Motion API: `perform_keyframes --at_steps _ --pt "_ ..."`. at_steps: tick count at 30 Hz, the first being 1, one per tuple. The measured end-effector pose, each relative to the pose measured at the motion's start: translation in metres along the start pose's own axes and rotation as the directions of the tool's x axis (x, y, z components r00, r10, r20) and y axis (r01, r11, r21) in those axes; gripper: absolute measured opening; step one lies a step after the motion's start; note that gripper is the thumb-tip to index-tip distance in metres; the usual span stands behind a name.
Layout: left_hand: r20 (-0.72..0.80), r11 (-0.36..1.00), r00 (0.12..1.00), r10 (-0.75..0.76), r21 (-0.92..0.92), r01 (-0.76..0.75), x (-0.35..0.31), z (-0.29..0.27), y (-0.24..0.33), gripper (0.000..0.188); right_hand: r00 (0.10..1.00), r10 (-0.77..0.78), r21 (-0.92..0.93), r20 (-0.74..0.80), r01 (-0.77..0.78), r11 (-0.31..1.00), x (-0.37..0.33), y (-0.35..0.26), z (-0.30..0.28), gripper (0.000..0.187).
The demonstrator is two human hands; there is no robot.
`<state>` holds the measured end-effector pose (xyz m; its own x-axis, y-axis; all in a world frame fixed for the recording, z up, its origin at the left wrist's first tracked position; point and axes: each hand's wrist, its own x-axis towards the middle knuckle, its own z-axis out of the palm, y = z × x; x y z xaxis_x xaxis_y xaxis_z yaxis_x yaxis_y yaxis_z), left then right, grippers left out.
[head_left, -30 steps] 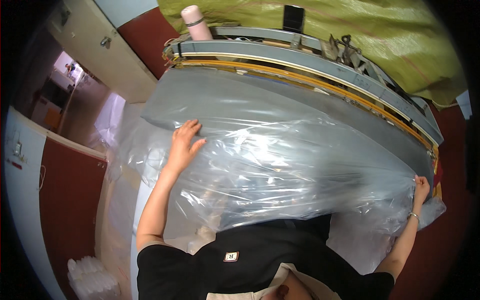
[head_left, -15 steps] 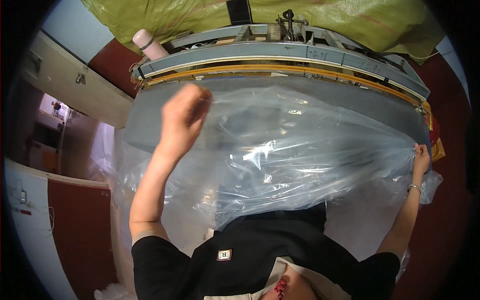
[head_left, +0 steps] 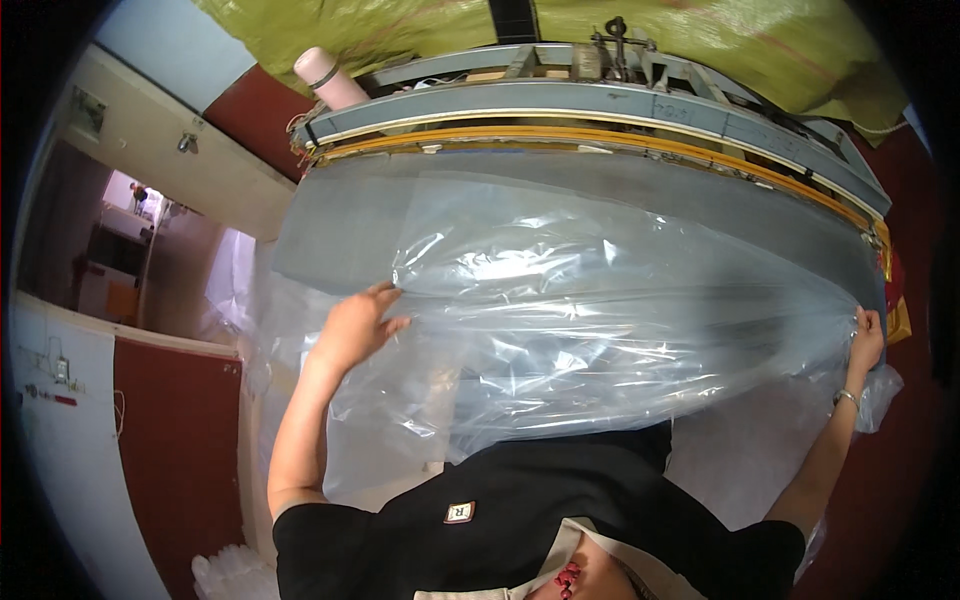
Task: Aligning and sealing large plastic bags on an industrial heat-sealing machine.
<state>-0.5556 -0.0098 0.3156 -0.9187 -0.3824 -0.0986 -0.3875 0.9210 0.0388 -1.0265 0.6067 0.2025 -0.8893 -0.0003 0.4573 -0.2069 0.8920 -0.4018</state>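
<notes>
A wide clear plastic sheet lies across the grey work surface and hangs over its near edge toward my body. Wrinkles run sideways through it, drawn toward the right corner. There my right hand pinches the gathered plastic. At the sheet's left part is my left hand, its thumb and fingers apart with a gap between them. Its fingertips are at the plastic; whether they press on it I cannot tell.
A long grey metal bar with an orange strip spans the back of the surface. Behind it lie a pink cylinder, a metal clamp and yellow-green sheeting. More plastic is heaped at lower left, by an open doorway.
My left hand has come down from near the back of the surface to the sheet's left part, and its fingers have opened. My right hand keeps its hold. The whole view has shifted slightly.
</notes>
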Motion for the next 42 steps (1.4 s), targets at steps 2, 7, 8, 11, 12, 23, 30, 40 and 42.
perform_keyframes --at_steps 2,7,8,11,12,23,30,40,42 --pt "0.199 0.988 0.968 -0.153 0.067 0.142 0.024 -0.01 -0.008 0.035 0.999 0.041 0.032 0.031 -0.042 0.999 0.0 -0.001 0.0 0.033" --pt "-0.401 0.943 0.892 0.21 -0.157 -0.293 0.105 0.023 -0.015 0.038 0.999 0.018 -0.045 0.03 -0.017 0.999 0.0 -0.005 -0.005 0.032" --pt "-0.423 0.942 0.87 0.253 -0.096 -0.321 0.111 0.033 -0.015 0.04 0.999 0.035 -0.05 0.036 -0.033 0.998 0.0 -0.005 -0.005 0.032" --pt "-0.424 0.955 0.875 0.232 -0.071 -0.288 0.107 0.059 -0.017 0.048 0.998 0.057 -0.005 0.041 -0.057 0.998 0.002 0.0 -0.005 0.032" --pt "-0.411 0.966 0.893 0.182 -0.097 -0.242 0.102 0.064 -0.017 0.048 0.999 0.036 0.047 0.033 -0.037 0.998 0.002 0.003 -0.004 0.032" --pt "-0.681 0.935 0.711 -0.175 -0.341 -0.096 0.168 0.07 -0.053 0.022 0.966 0.197 0.368 -0.166 -0.125 0.921 0.005 0.024 -0.042 0.033" --pt "-0.61 0.966 0.784 -0.116 -0.252 -0.053 0.167 0.037 -0.067 0.012 0.977 0.2 0.218 -0.079 -0.179 0.959 0.039 0.043 -0.044 0.04" --pt "-0.468 0.428 0.511 -0.721 -0.881 -0.203 0.235 0.08 -0.124 0.013 0.969 0.176 0.486 -0.174 -0.071 0.871 0.085 -0.064 0.105 0.032" --pt "-0.494 0.42 0.501 -0.711 -0.869 -0.26 0.251 0.087 -0.139 0.012 0.957 0.189 0.495 -0.22 -0.057 0.867 0.095 -0.088 0.115 0.032"
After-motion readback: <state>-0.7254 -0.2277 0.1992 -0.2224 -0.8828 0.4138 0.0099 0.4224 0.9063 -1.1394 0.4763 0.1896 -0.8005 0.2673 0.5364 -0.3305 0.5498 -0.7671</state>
